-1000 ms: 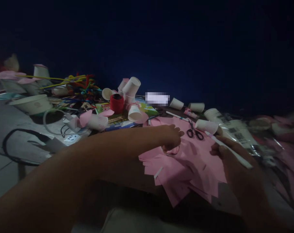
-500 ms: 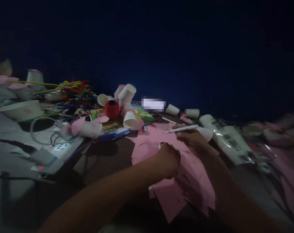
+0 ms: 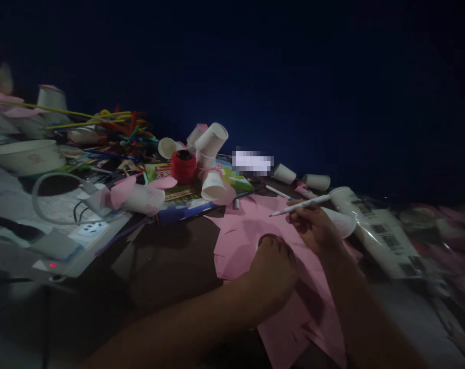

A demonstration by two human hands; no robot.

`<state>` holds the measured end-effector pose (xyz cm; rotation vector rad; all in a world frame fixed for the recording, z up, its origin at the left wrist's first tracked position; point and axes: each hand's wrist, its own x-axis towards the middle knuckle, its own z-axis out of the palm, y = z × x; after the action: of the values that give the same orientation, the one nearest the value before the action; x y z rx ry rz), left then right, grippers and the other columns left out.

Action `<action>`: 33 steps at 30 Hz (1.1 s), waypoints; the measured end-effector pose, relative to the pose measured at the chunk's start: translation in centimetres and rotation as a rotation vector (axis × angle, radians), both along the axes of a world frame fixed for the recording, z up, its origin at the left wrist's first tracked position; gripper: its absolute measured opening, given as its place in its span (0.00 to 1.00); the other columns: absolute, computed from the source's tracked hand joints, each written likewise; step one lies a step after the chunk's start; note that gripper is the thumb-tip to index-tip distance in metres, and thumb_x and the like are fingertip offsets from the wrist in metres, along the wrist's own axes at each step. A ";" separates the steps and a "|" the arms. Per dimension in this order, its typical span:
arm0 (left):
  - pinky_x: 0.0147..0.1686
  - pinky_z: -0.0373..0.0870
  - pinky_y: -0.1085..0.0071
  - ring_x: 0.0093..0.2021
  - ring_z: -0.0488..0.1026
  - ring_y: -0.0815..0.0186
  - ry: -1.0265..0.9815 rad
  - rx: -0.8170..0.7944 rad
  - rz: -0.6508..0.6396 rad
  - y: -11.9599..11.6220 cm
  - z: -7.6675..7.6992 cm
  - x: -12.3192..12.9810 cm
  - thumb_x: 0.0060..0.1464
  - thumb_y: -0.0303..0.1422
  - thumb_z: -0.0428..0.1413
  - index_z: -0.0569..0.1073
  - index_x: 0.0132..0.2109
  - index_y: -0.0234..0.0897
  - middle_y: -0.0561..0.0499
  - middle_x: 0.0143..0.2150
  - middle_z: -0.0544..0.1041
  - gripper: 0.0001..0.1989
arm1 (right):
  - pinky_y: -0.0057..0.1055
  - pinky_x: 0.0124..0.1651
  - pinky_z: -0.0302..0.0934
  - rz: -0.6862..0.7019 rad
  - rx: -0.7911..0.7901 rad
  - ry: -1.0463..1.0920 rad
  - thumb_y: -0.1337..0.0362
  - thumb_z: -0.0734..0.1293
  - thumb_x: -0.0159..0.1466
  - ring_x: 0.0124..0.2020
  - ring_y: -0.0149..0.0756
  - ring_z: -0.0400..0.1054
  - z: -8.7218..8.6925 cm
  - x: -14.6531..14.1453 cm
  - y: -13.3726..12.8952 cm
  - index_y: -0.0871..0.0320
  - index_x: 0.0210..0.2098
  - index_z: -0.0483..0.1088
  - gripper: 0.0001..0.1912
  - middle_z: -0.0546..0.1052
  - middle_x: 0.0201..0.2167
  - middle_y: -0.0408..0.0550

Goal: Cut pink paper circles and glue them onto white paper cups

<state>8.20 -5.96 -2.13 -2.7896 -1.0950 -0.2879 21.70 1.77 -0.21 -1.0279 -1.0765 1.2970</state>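
Observation:
My right hand (image 3: 311, 223) grips a white marker pen (image 3: 305, 204), its dark tip pointing left above the pink paper (image 3: 236, 233). Fingers curled, my left hand (image 3: 274, 266) is pressed down on the paper; a sliver of white edge shows at its fingertips, and the rest of that item is hidden under the hand. The paper lies in overlapping sheets with cut, jagged edges. Just right of my right hand a white paper cup (image 3: 342, 221) lies on its side.
A spool of red thread (image 3: 183, 168) and several paper cups stand on colourful packets at the back. On the left are a power strip (image 3: 90, 230), a white bowl (image 3: 25, 156) and bundled pipe cleaners (image 3: 128, 125). Wrapped cups (image 3: 378, 233) lie at right.
The view has shifted slightly, so most things appear farther right. Both hands keep their grips, and the marker pen stays over the paper at much the same slant.

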 end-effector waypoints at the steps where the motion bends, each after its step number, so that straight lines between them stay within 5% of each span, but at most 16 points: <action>1: 0.39 0.59 0.58 0.41 0.66 0.54 -0.008 0.000 0.013 -0.2 0.2 0.1 0.48 0.28 0.50 0.72 0.43 0.26 0.35 0.42 0.72 0.15 | 0.27 0.27 0.58 -0.007 0.004 0.008 0.65 0.69 0.49 0.19 0.25 0.57 0.1 0.2 0.0 0.58 0.29 0.73 0.07 0.66 0.18 0.39; 13: 0.50 0.51 0.42 0.57 0.57 0.39 0.028 -0.077 0.066 -2.9 0.0 1.3 0.53 0.37 0.48 0.66 0.54 0.22 0.28 0.57 0.62 0.26 | 0.28 0.27 0.57 0.004 0.030 -0.043 0.63 0.68 0.49 0.21 0.27 0.59 -0.2 0.3 -0.4 0.57 0.30 0.73 0.08 0.67 0.20 0.40; 21: 0.54 0.51 0.45 0.60 0.53 0.39 -0.038 -0.184 0.076 -3.0 -1.7 1.7 0.53 0.44 0.47 0.59 0.58 0.17 0.26 0.59 0.59 0.34 | 0.31 0.37 0.60 0.105 0.033 -0.416 0.59 0.67 0.51 0.32 0.34 0.66 -1.1 -2.4 -1.1 0.59 0.30 0.72 0.10 0.74 0.27 0.45; 33: 0.55 0.46 0.42 0.62 0.48 0.40 -0.041 -0.266 -0.005 -2.7 -1.3 1.2 0.53 0.43 0.48 0.67 0.55 0.26 0.31 0.62 0.55 0.28 | 0.34 0.38 0.64 0.179 0.034 -0.563 0.59 0.65 0.55 0.30 0.35 0.68 -1.1 -3.1 -1.6 0.60 0.32 0.71 0.10 0.74 0.27 0.45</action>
<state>9.44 -8.67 -3.42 -3.0302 -1.2176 -0.2139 18.60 0.14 -1.27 -1.3365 -1.6388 1.1462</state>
